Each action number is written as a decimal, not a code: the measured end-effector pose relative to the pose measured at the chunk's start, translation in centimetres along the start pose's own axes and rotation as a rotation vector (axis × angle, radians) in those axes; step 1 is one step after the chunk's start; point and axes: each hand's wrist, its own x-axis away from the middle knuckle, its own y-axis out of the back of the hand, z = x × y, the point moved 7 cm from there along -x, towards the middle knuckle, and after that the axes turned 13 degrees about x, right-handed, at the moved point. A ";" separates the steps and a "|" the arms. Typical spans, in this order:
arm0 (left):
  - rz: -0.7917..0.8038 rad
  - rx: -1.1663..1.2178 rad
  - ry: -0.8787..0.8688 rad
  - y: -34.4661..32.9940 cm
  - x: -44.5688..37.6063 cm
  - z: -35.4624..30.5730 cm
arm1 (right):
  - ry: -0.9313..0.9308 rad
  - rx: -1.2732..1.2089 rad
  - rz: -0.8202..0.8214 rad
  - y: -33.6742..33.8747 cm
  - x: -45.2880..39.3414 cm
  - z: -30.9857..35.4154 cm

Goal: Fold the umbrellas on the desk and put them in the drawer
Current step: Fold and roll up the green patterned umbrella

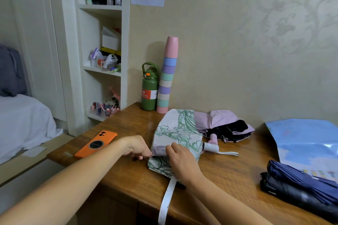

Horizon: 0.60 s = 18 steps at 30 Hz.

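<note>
Lying near the desk's (pixel 128 173) front edge: floral umbrella (pixel 175 133), collapsed, canopy loosely gathered, white handle (pixel 211 147) pointing right. Left hand (pixel 136 147) at the canopy's left edge, fingers curled, pinching the fabric fold. Right hand (pixel 182 160) on top of the canopy, fingers bent and pressing the cloth down (whether the thumb grips underneath, cannot tell). White strap (pixel 167 201) hangs over the front edge. Pink umbrella (pixel 223 124) just behind the floral one, half-collapsed. Navy umbrella (pixel 300 186) folded, well apart at right. Orange phone (pixel 96 143) left of the hands.
</note>
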 end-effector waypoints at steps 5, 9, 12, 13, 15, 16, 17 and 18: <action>0.215 0.451 0.003 -0.7 -0.8 1.1 | -0.030 -0.030 0.002 -0.3 0.4 -0.5; 0.164 0.530 -0.088 -1.2 -0.5 0.5 | -0.052 -0.025 -0.025 0.1 0.1 -0.3; 0.047 0.603 -0.151 -0.5 -0.4 0.0 | -0.055 -0.021 -0.025 0.1 0.0 -0.2; 0.028 0.611 -0.159 -0.4 -0.5 0.0 | -0.052 -0.021 -0.022 0.0 0.0 -0.1; 0.034 0.620 -0.160 -0.5 -0.8 -0.1 | -0.050 -0.019 -0.011 0.0 0.0 -0.1; 0.045 0.618 -0.149 -0.6 -1.0 0.0 | -0.052 -0.015 -0.006 0.0 -0.1 -0.1; 0.048 0.608 -0.132 -0.7 -1.2 0.1 | -0.054 -0.011 -0.003 0.0 -0.1 -0.1; 0.046 0.600 -0.106 -0.9 -1.3 0.2 | -0.056 -0.008 -0.002 0.1 -0.1 0.0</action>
